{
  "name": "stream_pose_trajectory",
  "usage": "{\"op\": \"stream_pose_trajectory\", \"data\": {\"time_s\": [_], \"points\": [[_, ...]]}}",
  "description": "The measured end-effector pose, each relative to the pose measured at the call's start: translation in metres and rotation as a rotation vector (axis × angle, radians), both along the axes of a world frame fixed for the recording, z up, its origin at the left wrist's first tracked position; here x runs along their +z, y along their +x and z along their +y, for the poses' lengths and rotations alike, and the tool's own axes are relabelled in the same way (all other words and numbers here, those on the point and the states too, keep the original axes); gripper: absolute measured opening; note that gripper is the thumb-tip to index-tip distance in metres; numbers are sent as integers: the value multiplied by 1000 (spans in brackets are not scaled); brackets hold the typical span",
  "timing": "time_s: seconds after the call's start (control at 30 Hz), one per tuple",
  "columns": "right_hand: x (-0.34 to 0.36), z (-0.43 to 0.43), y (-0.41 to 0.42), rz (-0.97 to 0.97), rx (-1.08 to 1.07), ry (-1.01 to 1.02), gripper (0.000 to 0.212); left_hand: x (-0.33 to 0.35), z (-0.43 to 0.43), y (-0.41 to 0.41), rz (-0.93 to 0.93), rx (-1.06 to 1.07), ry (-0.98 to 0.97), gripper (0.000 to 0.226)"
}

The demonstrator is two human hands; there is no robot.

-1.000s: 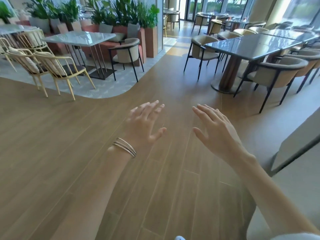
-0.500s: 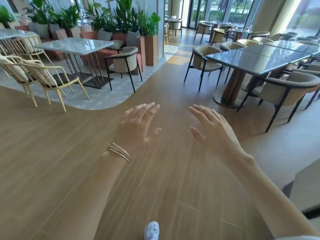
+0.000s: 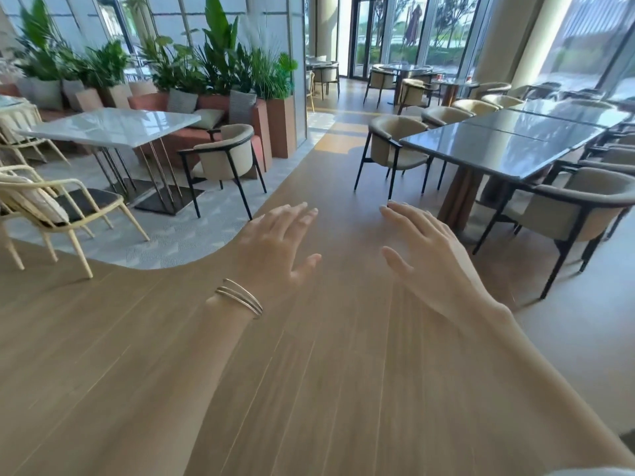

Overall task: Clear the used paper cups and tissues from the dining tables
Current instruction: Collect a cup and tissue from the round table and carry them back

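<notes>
My left hand [image 3: 275,245], with thin bangles on the wrist, is held out in front of me over the wooden floor, fingers spread and holding nothing. My right hand [image 3: 429,252] is stretched out beside it, fingers straight, also holding nothing. A white marble dining table [image 3: 110,127] stands at the left and a long dark glossy dining table [image 3: 508,146] at the right. I see no paper cups or tissues on either tabletop. Small objects on a far round table are too small to tell.
Pale wooden chairs [image 3: 51,207] stand at the left. A beige armchair [image 3: 226,159] sits by the white table, and several more [image 3: 395,142] line the dark table. Planters with green plants [image 3: 220,63] back a red bench. A wooden aisle [image 3: 330,159] runs ahead between the tables.
The view has moved forward along the aisle and tilted up, so both tables appear nearer and larger. Both hands stay held out with fingers straight, holding nothing.
</notes>
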State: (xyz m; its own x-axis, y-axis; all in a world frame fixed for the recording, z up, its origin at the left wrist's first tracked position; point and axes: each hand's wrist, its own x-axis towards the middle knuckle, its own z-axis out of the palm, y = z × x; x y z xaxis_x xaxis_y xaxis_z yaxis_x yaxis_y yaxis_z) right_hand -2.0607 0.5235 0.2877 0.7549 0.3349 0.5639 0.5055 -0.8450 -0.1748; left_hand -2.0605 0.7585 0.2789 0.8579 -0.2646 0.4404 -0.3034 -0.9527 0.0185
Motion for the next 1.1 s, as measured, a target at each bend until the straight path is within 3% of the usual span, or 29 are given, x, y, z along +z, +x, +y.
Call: {"op": "stream_pose_trajectory", "data": {"time_s": [0.37, 0.77, 1.1], "points": [[-34, 1, 213, 106, -6, -70, 53, -33, 6, 214, 58, -7, 11, 64], [11, -5, 492, 72, 21, -108, 53, -1, -5, 485, -28, 11, -38, 63], [-36, 29, 690, 109, 12, -160, 58, -40, 28, 687, 52, -14, 54, 65]]}}
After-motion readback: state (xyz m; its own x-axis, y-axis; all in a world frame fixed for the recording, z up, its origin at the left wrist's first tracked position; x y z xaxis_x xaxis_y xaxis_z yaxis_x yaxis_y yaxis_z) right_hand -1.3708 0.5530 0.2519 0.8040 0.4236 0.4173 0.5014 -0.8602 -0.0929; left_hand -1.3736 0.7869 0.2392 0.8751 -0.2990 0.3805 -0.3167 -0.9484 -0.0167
